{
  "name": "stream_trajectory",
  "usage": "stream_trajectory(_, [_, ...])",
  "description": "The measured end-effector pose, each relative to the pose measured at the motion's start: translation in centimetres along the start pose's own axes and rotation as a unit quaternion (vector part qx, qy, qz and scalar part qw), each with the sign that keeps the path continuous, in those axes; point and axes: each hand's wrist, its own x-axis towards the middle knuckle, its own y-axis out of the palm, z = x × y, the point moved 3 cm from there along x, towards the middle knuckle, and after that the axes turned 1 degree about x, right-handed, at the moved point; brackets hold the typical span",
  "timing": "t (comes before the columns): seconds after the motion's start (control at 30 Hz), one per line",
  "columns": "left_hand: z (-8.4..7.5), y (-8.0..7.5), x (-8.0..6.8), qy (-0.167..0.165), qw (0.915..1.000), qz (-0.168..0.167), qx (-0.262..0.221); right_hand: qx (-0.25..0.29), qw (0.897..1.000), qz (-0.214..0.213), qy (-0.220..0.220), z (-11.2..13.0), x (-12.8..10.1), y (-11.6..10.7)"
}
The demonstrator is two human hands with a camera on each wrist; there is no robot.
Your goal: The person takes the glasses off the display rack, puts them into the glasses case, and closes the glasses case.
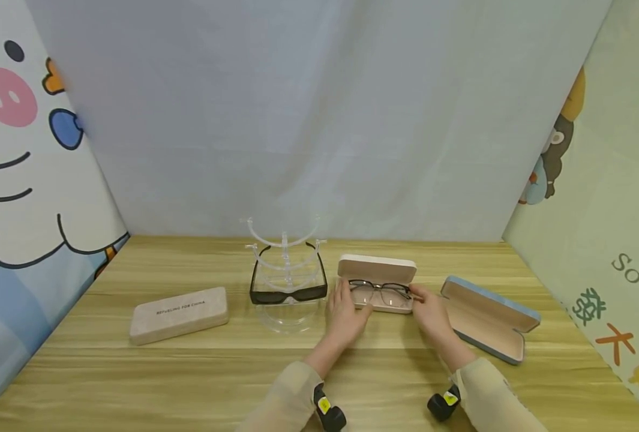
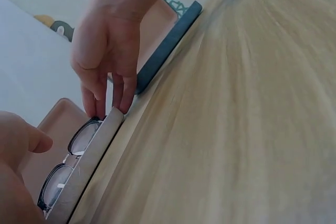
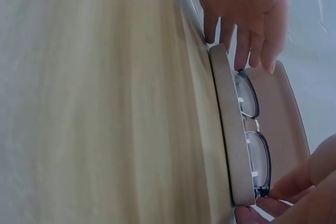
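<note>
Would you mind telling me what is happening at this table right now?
A person has both hands at an open beige case with black-framed glasses lying in it. The left hand touches its left end; the right hand is at the glasses' right end. Dark sunglasses hang on a clear stand; an open blue case lies right.

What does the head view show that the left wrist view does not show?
Only the head view shows the clear display stand with black sunglasses and a closed beige case. Only the left wrist view shows the right hand's fingers touching the open beige case's rim. Both show the glasses inside it, both hands, and the open blue case.
</note>
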Motion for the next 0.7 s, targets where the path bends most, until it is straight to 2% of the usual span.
stream_trajectory(0.2, [0.0, 0.0, 0.2, -0.011, 0.9999, 0.006, 0.004, -0.018, 1.0, 0.014, 0.001, 0.0, 0.2, 0.0])
stream_trajectory(0.4, [-0.3, -0.1, 0.9, -0.034, 0.9986, -0.015, -0.037, 0.019, 0.999, 0.032, 0.027, 0.0, 0.8, -0.7])
stream_trajectory(0.57, [-0.6, -0.5, 1.5, -0.045, 0.9963, -0.031, -0.066, 0.058, 0.997, 0.057, 0.01, 0.7, 1.5, -0.8])
stream_trajectory(0.7, [-0.6, -0.5, 1.8, -0.042, 0.9971, -0.026, -0.058, 0.087, 0.993, 0.079, 0.0, 1.0, 1.6, -0.4])
